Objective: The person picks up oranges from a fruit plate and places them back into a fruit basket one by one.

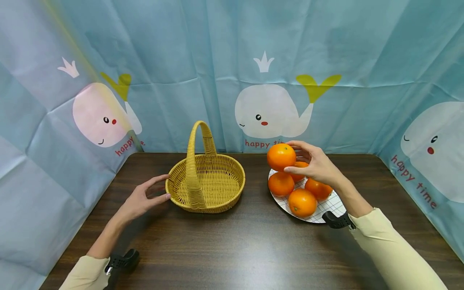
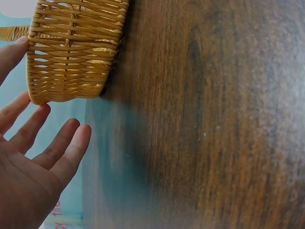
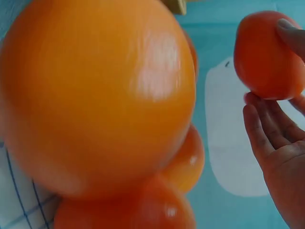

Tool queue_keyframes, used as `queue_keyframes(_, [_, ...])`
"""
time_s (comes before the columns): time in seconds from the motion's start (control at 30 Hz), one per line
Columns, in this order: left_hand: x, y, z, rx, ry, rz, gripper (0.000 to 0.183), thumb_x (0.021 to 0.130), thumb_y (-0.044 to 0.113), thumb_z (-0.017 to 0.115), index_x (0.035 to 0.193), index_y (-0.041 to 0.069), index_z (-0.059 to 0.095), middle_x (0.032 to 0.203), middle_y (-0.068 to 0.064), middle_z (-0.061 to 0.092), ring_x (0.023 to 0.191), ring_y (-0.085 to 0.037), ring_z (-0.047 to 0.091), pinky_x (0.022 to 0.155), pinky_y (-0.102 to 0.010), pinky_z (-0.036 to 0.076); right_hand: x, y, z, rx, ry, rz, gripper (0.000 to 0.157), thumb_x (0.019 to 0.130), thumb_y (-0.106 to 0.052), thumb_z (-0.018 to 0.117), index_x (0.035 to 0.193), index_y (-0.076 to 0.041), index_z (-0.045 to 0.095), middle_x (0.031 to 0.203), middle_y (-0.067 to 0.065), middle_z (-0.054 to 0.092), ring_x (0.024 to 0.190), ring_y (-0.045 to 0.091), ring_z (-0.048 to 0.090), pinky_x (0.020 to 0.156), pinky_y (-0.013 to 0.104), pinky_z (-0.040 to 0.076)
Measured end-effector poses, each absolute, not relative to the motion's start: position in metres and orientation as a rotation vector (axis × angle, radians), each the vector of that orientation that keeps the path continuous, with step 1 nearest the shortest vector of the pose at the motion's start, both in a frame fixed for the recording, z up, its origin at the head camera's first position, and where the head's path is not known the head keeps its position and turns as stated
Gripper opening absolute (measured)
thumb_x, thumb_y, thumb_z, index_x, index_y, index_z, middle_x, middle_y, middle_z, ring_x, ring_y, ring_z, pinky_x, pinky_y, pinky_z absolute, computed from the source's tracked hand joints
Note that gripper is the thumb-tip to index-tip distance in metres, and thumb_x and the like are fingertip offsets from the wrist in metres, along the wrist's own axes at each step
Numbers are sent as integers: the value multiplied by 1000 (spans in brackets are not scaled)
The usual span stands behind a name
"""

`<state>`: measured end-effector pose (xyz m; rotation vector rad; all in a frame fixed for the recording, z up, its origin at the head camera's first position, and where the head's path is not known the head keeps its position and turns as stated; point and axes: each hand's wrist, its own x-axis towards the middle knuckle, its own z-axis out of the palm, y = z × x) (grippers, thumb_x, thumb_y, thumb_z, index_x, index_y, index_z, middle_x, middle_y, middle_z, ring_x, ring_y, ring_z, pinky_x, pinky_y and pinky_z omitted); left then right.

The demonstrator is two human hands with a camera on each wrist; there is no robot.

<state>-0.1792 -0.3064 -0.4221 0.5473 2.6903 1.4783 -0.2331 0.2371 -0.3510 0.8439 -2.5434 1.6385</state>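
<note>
My right hand (image 1: 317,163) grips an orange (image 1: 281,157) between thumb and fingers, held up to the right of the basket (image 1: 217,181), well apart from it. My left hand (image 1: 139,201) is spread loosely at the basket's left end, thumb and fingertips just touching the weave, the other fingers straight and off it.

The likeliest trouble, I judge, is a slip: the orange's skin looks smooth and glossy, and I have it only by the fingertips, so a loose pinch could let it squirt out. From there it would drop on the plate (image 1: 338,207), right of the basket, and might set the four oranges (image 1: 302,202) that I can see there rolling. They sit close together, and a low sweep of my wrist could nudge one off onto the bench (image 1: 232,249).

The basket brings its own risk. Its handle (image 1: 193,177) arches high over it, so an orange or knuckle carried too low that way could catch it. My left fingertips only steady the basket lightly; a knock from the right could slide or tip it towards them.
</note>
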Motion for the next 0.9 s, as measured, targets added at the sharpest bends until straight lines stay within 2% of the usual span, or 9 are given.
queue_keyframes(0.23, [-181,-307,-423,547,2682,1479,62,97,17,72,152,4,44,151,-20,44,129,-47,49,95,-62,47,-233,218,-353,913,-2513,1645,67,84,-8,85,143,-10,54,137,6,57,118,26,60,100,35,49])
queue_keyframes(0.4, [-180,-306,-422,553,2696,1467,62,97,16,72,152,4,45,150,-20,45,128,-46,51,95,-59,49,-234,204,-353,959,-2513,1648,68,84,-9,86,144,-10,53,140,6,55,119,29,59,98,42,50])
queue_keyframes(0.67, [-178,-303,-419,559,2688,1471,63,97,14,72,153,5,44,151,-21,45,129,-47,50,95,-62,47,-236,183,-356,1018,-2491,1666,67,82,-12,87,141,-12,55,134,3,60,116,24,61,100,39,49])
queue_keyframes(0.9, [-178,-304,-418,563,2692,1460,63,97,12,72,153,5,44,151,-22,44,128,-48,50,95,-62,48,-237,161,-360,1062,-2480,1675,68,82,-8,87,141,-7,55,132,7,61,113,24,63,97,48,51])
